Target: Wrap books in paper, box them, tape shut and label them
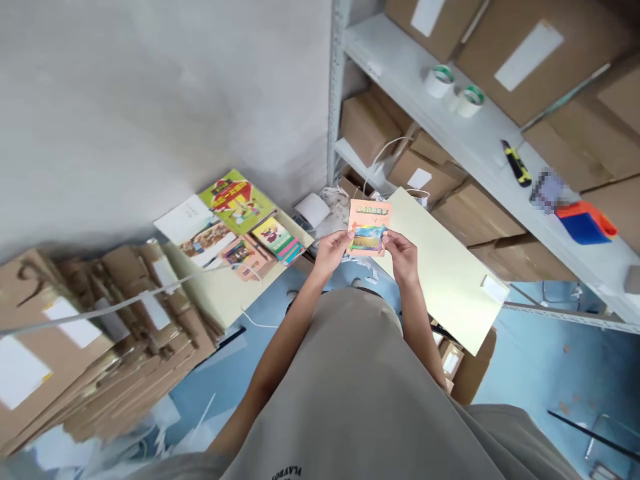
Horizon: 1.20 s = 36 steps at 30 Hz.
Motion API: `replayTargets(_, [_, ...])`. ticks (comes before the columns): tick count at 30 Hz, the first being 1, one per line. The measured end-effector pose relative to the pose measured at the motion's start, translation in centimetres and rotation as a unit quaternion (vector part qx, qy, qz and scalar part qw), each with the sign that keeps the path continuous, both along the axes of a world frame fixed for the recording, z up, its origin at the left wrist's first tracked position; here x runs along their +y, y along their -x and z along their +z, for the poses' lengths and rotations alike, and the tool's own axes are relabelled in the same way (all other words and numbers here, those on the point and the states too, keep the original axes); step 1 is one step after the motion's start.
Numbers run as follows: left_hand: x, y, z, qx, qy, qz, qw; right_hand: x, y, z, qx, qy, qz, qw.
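A small orange-pink book (370, 228) with a landscape picture on its cover is held up in front of me. Its left edge is pinched by my left hand (332, 252), its right edge by my right hand (401, 253). Both thumbs lie on the cover, and the other fingers are mostly hidden behind it. To the right below the book stretches a pale yellow tabletop (440, 260). Over on the left, a second pale table (213, 293) bears a green and red picture book (241, 203), a pink book (249, 257) and a stack of small books (280, 239).
Flattened cardboard boxes (135, 313) lean at the left. A metal shelf (480, 140) on the right holds tape rolls (440, 81), a yellow-black box cutter (516, 163) and cartons (530, 50). Paper scraps (336, 207) lie near the wall corner, and a white cord (257, 325) hangs by the left table.
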<state>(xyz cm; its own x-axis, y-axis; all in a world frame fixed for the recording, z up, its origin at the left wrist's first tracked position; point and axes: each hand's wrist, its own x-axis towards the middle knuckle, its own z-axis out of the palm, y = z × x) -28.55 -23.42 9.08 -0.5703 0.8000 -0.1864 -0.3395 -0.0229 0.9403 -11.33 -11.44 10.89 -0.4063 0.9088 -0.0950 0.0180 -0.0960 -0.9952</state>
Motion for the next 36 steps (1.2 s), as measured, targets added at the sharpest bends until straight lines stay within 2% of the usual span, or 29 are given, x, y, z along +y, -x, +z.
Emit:
replayTargets(4, [6.4,-6.2,1.3,0.012,-0.002,-0.033,0.999,4.7,-7.1,0.3,0.031,-0.010,-0.065,0.997])
replayTargets(8, [10.6,-11.7,2.8,0.032,0.007,-0.060,0.998,7.7,-12.8,0.9,0.033,-0.015,-0.102,0.994])
replayTargets(11, [12.1,-14.6,4.0,0.039,0.026,-0.059,0.997,8.7,-15.0,1.3,0.031,-0.025,-0.130,0.991])
replayTargets(14, [13.1,-16.3,5.0,0.034,0.034,-0.042,0.998,9.5,-15.7,1.6,0.035,-0.044,-0.141,0.988])
replayTargets(17, [13.8,-17.3,6.0,0.040,0.015,-0.036,0.998,10.3,-15.6,2.3,0.032,-0.078,-0.144,0.986])
replayTargets(21, [14.5,-18.3,7.0,0.092,0.003,-0.015,0.996,10.7,-14.7,4.1,-0.006,-0.157,-0.147,0.977])
replayTargets(24, [14.5,-19.3,7.6,0.145,-0.012,0.000,0.989,10.1,-13.5,5.2,0.016,-0.136,-0.099,0.986])
replayTargets(26, [14.4,-19.7,7.9,0.215,-0.022,-0.012,0.976,9.7,-12.8,5.6,0.029,-0.114,-0.074,0.990])
replayTargets(29, [14.0,-19.7,8.3,0.334,-0.033,-0.046,0.941,9.8,-12.3,5.5,0.008,-0.108,-0.090,0.990])
replayTargets(30, [13.8,-19.4,8.4,0.355,-0.032,-0.040,0.933,10.0,-12.4,5.4,0.002,-0.108,-0.098,0.989])
replayTargets(32, [13.6,-18.3,8.5,0.355,-0.019,0.003,0.935,10.6,-12.9,5.4,0.013,-0.102,-0.098,0.990])
replayTargets(34, [13.5,-16.7,8.3,0.300,0.008,0.034,0.953,11.2,-13.5,5.5,0.035,-0.082,-0.070,0.994])
replayTargets(36, [13.5,-15.3,7.9,0.210,0.031,0.006,0.977,11.6,-13.9,5.7,0.047,-0.054,-0.042,0.997])
